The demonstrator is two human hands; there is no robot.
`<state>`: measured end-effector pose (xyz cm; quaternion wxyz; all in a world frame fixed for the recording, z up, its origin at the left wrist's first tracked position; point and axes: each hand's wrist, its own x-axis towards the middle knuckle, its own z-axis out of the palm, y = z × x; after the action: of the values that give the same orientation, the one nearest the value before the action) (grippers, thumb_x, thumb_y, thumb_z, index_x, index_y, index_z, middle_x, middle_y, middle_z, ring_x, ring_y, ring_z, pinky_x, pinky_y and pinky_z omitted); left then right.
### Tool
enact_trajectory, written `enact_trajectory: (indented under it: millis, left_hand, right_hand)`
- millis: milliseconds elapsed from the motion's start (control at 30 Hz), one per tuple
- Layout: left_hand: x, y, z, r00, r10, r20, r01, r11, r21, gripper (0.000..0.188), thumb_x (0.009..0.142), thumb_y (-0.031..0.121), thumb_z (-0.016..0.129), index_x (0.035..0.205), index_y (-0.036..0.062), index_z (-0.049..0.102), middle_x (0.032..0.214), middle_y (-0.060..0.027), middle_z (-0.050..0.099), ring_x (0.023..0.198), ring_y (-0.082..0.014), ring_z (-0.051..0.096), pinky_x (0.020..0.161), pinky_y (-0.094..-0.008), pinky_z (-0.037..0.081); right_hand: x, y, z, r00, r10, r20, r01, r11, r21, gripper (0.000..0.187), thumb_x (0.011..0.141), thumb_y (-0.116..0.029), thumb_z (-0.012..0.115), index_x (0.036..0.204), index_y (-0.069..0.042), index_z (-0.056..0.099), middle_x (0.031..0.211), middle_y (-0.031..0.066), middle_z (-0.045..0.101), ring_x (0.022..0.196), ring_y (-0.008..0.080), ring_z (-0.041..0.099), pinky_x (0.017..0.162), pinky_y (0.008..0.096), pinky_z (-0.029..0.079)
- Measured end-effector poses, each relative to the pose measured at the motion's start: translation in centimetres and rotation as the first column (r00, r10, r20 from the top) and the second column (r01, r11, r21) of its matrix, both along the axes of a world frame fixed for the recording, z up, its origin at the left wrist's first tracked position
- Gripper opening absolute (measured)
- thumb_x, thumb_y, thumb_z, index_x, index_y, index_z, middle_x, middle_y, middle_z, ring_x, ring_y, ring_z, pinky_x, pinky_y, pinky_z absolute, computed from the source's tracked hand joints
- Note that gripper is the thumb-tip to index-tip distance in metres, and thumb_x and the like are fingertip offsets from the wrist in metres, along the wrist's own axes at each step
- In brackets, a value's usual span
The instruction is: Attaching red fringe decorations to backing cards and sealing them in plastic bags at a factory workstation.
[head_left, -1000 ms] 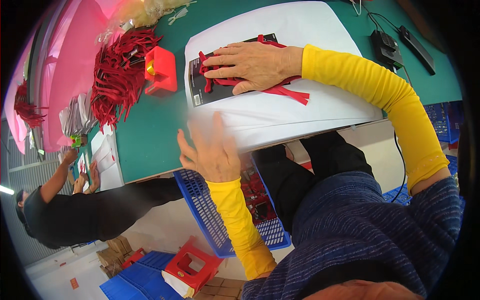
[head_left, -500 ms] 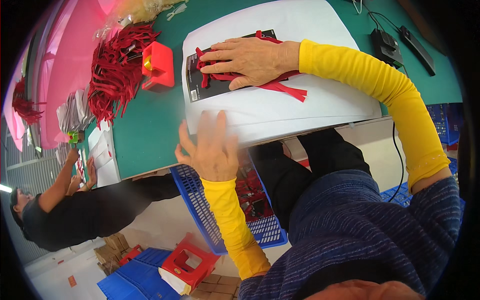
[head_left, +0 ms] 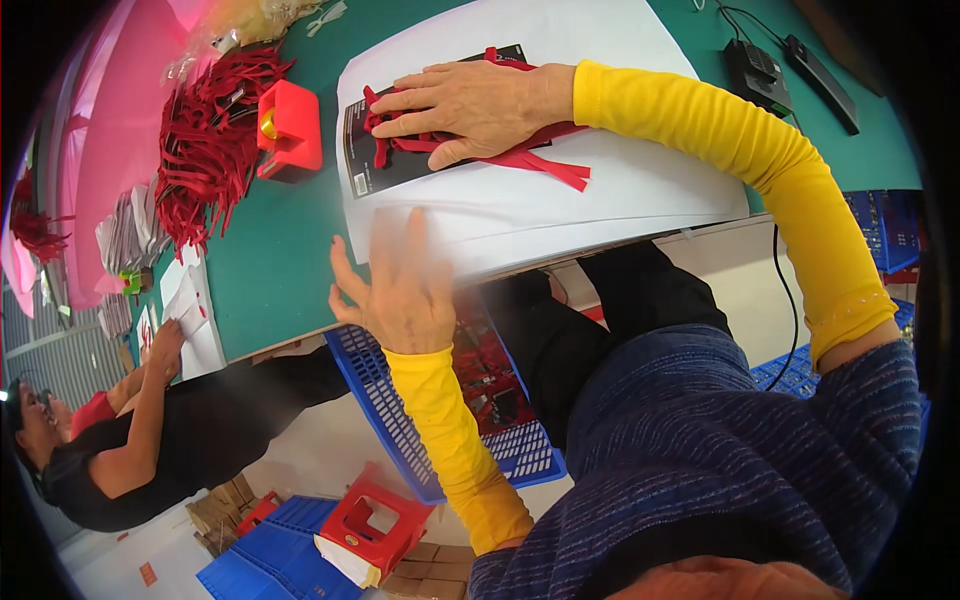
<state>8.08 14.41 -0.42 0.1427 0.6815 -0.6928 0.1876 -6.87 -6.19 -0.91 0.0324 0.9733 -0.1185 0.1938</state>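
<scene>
My right hand (head_left: pixel 480 112) lies flat, fingers stretched, over a bundle of red fabric straps (head_left: pixel 545 168) and presses it against a black printed card (head_left: pixel 385 175). Part of the bundle is hidden beneath the palm; two strap ends stick out toward the right. The card rests on a stack of large white paper sheets (head_left: pixel 640 165) on the green table (head_left: pixel 265 290). By the near edge of the sheets, my left hand (head_left: pixel 405 305) is spread with nothing in it. Its fingertips are smeared by motion, and I cannot tell whether they touch the paper.
A red tape dispenser (head_left: pixel 305 125) and a heap of red straps (head_left: pixel 205 150) sit to the left. Black corded devices (head_left: pixel 757 75) stand far right. Below the table edge is a blue basket (head_left: pixel 375 400) holding red goods. A co-worker (head_left: pixel 125 460) stands at the left.
The whole view has shifted slightly, so the table things appear farther left and up. My hands keep about the same pose over the paper. The co-worker's arms have moved.
</scene>
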Motion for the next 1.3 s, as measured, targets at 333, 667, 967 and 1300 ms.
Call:
enact_trajectory:
  millis: [333,667,967,1300]
  left_hand:
    - [0.5,-2.3,0.9,0.996,-0.025,0.084,0.027,0.999,-0.024,0.038,0.087,0.049,0.045,0.114,0.0289,0.063,0.127,0.0001,0.053,0.124,-0.0335,0.033,0.097,-0.0522,0.018]
    - [1.7,-5.7,0.9,0.988,-0.096,0.117,0.117,0.975,-0.19,0.012,0.07,0.016,0.066,0.081,0.0216,0.067,0.102,0.0054,0.065,0.109,-0.0238,0.049,0.091,-0.0501,0.024]
    - [2.7,-5.0,0.1,0.992,-0.122,-0.044,0.112,0.977,-0.181,0.01,0.073,0.018,0.065,0.082,0.0214,0.069,0.096,0.0073,0.067,0.104,-0.02,0.054,0.092,-0.0454,0.024]
    - [3.1,-2.8,0.9,0.98,-0.192,-0.052,0.195,0.979,0.066,0.036,0.074,0.038,0.065,0.109,0.0279,0.065,0.116,0.002,0.06,0.116,-0.0239,0.047,0.096,-0.0526,0.02]
  right_hand:
    - [-3.9,5.8,5.4,0.997,0.016,0.079,-0.022,0.997,0.074,0.037,0.076,-0.038,0.064,0.09,-0.004,0.065,0.131,0.0116,0.042,0.126,0.0346,0.032,0.104,0.0432,0.03]
    - [-11.4,11.5,5.6,0.922,-0.388,-0.004,0.388,0.922,0.0,0.014,0.068,-0.006,0.065,0.081,-0.002,0.065,0.129,0.0118,0.043,0.127,0.0306,0.032,0.105,0.0414,0.029]
    - [-12.9,12.2,6.3,0.958,-0.255,0.132,0.209,0.935,0.286,0.018,0.073,-0.009,0.064,0.089,-0.002,0.065,0.125,0.0128,0.048,0.122,0.0335,0.041,0.1,0.0447,0.037]
    - [-13.6,9.1,3.6,0.967,-0.224,-0.118,0.237,0.966,0.101,0.039,0.083,-0.034,0.059,0.115,-0.012,0.056,0.129,0.0091,0.046,0.131,0.0311,0.029,0.107,0.0482,0.026]
